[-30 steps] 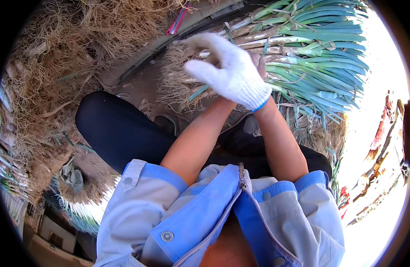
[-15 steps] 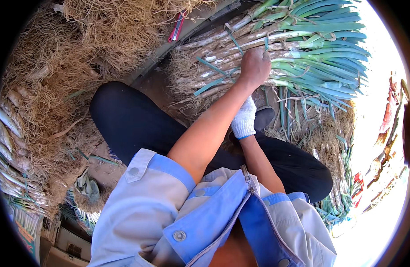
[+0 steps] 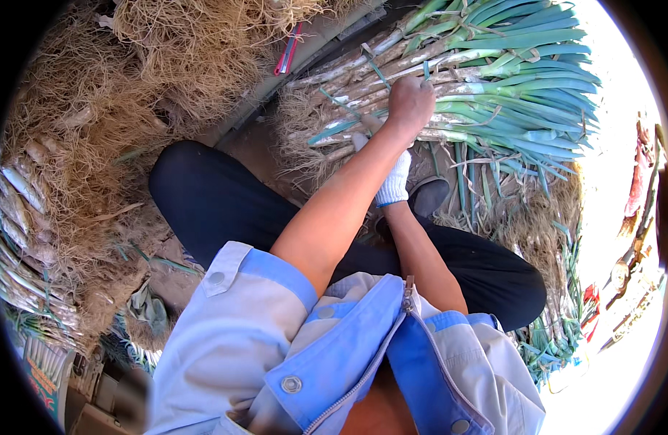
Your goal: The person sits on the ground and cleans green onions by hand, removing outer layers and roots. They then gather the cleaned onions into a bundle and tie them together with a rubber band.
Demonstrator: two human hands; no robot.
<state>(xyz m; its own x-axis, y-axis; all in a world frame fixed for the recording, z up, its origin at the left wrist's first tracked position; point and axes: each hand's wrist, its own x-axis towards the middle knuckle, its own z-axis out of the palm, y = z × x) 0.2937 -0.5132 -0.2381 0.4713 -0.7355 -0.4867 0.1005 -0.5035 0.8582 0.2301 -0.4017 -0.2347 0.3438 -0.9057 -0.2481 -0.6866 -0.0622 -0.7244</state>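
A big bundle of long green onions [image 3: 508, 94] lies before me, roots to the left and leaves to the right. My left hand [image 3: 412, 105], bare, is closed on top of the stalks, and a green leaf strip [image 3: 426, 70] sticks up from it. Beneath my left forearm reaches my right hand [image 3: 394, 177] in a white knitted glove. Its fingertips show left of that forearm, closed at another leaf strip [image 3: 330, 134] by the bundle's near edge; the forearm hides the rest of them. A further green strip [image 3: 377, 69] crosses the stalks.
Heaped onions with dry roots [image 3: 181, 58] fill the left side. A red-handled tool [image 3: 288, 51] lies on a ledge behind. More onions [image 3: 558, 290] lie to the right, beyond my bent knee. My dark shoe [image 3: 429, 196] is just below the bundle.
My right hand's gloved fingertips have come out to the left from under my left forearm, to the crossed leaf strips, which have shifted. My left hand stays closed on the bundle.
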